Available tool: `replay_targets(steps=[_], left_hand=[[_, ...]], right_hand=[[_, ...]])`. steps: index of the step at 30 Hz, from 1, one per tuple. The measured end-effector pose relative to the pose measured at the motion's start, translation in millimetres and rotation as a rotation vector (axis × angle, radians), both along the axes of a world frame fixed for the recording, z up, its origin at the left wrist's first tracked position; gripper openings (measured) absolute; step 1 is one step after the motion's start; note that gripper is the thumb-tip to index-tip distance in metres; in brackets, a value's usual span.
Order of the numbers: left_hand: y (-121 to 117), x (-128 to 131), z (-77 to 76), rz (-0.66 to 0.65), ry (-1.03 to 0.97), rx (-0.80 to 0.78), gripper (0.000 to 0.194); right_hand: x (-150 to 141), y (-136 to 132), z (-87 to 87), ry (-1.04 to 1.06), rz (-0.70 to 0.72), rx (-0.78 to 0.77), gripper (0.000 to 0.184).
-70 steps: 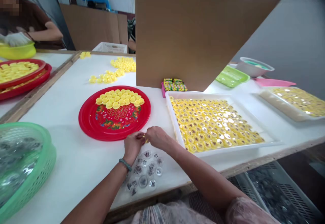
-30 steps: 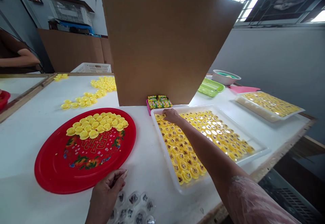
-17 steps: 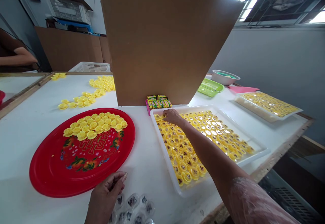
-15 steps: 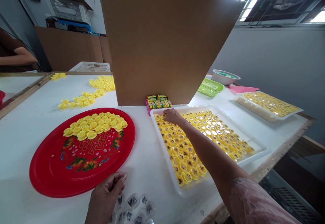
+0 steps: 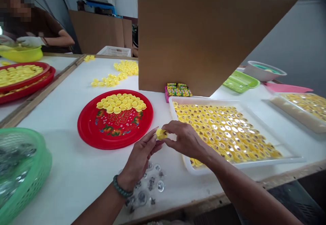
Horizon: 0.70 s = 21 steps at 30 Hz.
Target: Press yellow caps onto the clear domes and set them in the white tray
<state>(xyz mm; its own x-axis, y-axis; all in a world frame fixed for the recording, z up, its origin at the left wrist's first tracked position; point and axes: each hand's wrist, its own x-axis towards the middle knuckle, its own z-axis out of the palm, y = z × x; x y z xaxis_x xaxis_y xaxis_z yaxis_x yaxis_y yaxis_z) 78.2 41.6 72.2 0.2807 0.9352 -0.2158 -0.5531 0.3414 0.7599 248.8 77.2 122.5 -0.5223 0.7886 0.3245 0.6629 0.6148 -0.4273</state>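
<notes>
Between my two hands is a small yellow plastic cap (image 5: 162, 134) with a dark print on it. My left hand (image 5: 137, 158), a green bead bracelet on its wrist, pinches it from the left. The fingertips of my right hand (image 5: 184, 138) close on its right side. Under my left hand, clear printed domes (image 5: 151, 183) are scattered on the table. Beyond my hands on the left, a round red tray (image 5: 89, 135) carries plain yellow caps (image 5: 119, 103). At the right, a white tray (image 5: 292, 158) holds rows of yellow caps with printed tops (image 5: 221, 130).
A brown cardboard panel (image 5: 198, 34) stands behind small yellow-green boxes (image 5: 179, 90). To the left is a green mesh basket (image 5: 38, 170) of clear pieces. A gloved co-worker (image 5: 51, 31) sits across. A second filled white tray (image 5: 287, 111) lies far right.
My right hand has come back from the white tray's far left corner to meet my left hand, which has risen. The yellow cap is now between them. The view has turned left.
</notes>
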Motion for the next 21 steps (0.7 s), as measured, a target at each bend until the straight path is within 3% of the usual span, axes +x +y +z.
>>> replay_targets(steps=[11, 16, 21], left_hand=[[-31.4, -21.9, 18.8, 0.013, 0.011, -0.031, 0.036], [-36.2, -23.7, 27.1, -0.021, 0.071, -0.012, 0.038], [-36.3, -23.3, 24.6, -0.037, 0.192, -0.001, 0.042]], right_hand=[[-21.9, -38.1, -12.8, 0.465, 0.052, -0.198, 0.027], [-19.2, -44.0, -18.1, 0.522, 0.078, -0.166, 0.030], [-16.1, -46.8, -22.9, 0.479, 0.083, -0.114, 0.034]])
